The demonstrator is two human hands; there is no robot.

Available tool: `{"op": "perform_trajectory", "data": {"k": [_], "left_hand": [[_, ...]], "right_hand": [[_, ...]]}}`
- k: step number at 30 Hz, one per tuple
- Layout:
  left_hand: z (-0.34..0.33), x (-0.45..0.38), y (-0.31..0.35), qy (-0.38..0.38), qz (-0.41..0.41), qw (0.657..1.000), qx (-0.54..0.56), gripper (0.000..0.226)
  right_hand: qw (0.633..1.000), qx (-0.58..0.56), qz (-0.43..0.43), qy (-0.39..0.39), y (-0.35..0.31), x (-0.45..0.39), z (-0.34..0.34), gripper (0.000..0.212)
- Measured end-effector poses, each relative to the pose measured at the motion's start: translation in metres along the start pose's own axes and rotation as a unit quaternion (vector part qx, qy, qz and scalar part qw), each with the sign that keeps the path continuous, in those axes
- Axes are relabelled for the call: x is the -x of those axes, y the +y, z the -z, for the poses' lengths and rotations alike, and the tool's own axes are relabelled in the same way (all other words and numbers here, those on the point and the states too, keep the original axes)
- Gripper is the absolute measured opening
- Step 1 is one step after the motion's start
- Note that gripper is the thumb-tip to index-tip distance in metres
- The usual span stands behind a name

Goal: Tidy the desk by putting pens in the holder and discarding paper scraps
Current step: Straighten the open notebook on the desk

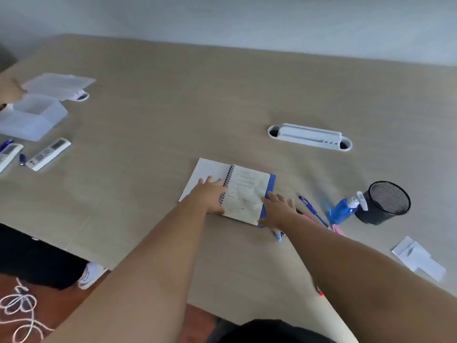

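Observation:
An open spiral notebook (pixel 247 191) lies in the middle of the desk. My left hand (pixel 210 195) rests flat on its left page beside the spiral. My right hand (pixel 278 210) lies with spread fingers on the notebook's blue right edge. A blue pen (pixel 312 209) lies to the right of that hand, with pink markers (pixel 337 229) beside it. A light blue pen tip (pixel 278 235) pokes out from under my right wrist. The black mesh pen holder (pixel 384 203) stands at the right. Folded white paper scraps (pixel 419 258) lie at the desk's right edge.
A blue sanitiser bottle (pixel 345 208) leans against the holder. A white cable port (pixel 309 136) is set in the desk behind the notebook. Far left are clear plastic boxes (pixel 32 116), a white remote (pixel 48 154) and small blue pens (pixel 22 159). A shoe (pixel 90 274) shows below the desk.

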State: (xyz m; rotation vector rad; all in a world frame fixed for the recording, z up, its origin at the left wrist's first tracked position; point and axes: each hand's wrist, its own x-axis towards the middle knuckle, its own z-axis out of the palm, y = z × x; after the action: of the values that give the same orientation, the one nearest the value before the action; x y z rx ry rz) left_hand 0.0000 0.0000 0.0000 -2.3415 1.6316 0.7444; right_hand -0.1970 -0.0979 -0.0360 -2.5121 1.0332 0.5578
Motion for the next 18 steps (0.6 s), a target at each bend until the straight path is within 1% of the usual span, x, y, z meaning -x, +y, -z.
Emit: {"op": "perform_trajectory", "data": {"k": [1,4,6,8,9,12,13,16,18], "left_hand": [[-0.006,-0.001,0.000,-0.006,-0.021,1.000,0.008,0.075],[-0.029,-0.007,0.003,0.043,-0.080,0.995,0.042,0.067],[-0.035,-0.015,0.005,0.058,-0.110,0.991,0.045,0.066],[-0.036,-0.023,0.001,0.047,-0.120,0.990,0.062,0.067],[-0.037,-0.024,-0.001,0.039,-0.117,0.989,0.087,0.066],[-0.037,-0.026,-0.005,0.050,-0.115,0.981,0.147,0.056],[-0.037,-0.025,-0.006,0.057,-0.119,0.981,0.145,0.054],[-0.043,-0.020,-0.002,0.064,-0.149,0.981,0.110,0.061],[-0.049,-0.019,0.002,0.060,-0.162,0.979,0.108,0.057]], "right_hand": [[1.000,0.002,-0.005,0.007,-0.001,0.001,-0.003,0.078],[0.999,-0.022,-0.014,0.037,0.005,0.001,-0.015,0.086],[0.998,-0.044,-0.021,0.038,0.009,0.000,-0.016,0.088],[0.997,-0.059,-0.026,0.042,0.011,-0.002,-0.018,0.089],[0.997,-0.066,-0.027,0.042,0.011,-0.001,-0.019,0.089],[0.995,-0.081,-0.033,0.050,0.013,0.000,-0.023,0.088],[0.994,-0.084,-0.035,0.053,0.014,0.001,-0.025,0.088],[0.994,-0.083,-0.041,0.058,0.016,0.002,-0.028,0.087],[0.994,-0.082,-0.044,0.065,0.016,0.003,-0.029,0.087]]}}
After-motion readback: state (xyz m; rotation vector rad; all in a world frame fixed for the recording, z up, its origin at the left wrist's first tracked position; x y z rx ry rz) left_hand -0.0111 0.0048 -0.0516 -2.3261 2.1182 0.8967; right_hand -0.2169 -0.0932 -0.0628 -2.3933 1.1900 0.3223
